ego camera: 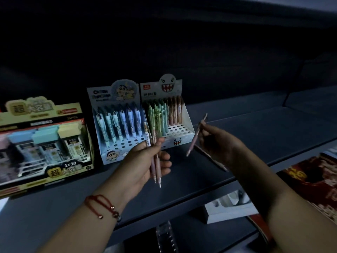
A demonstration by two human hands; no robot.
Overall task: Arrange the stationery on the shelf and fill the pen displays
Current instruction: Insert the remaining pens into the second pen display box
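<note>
- Both hands hold pens in front of the shelf (255, 125): the left hand (145, 161) has its grip closed round a small bundle of pens (155, 157), pinkish barrels with tips pointing down toward the person and clip ends rising past the fingers.
- The right hand (217, 143) pinches a single pink pen (196, 136) between thumb and fingers; the pen is tilted, tip low and to the left, and its outline is blurred.
- A monster-face display box (187, 128) stands on the shelf just behind the hands. Green pens fill its left rows and brownish-pink pens its back right rows; many front holes of its perforated tray show bare.
- Touching its left side stands a cartoon-boy display box (109, 154), holding a row of blue and white patterned pens at the back, with open holes in front.
- Further left on the shelf sits a larger yellow-trimmed carton (45, 143) holding small packets topped in blue, teal and yellow.
- A red string bracelet (102, 205) circles the left wrist.
- Below the shelf edge, at the right, lies a red printed item (310, 179), too dim to identify.
</note>
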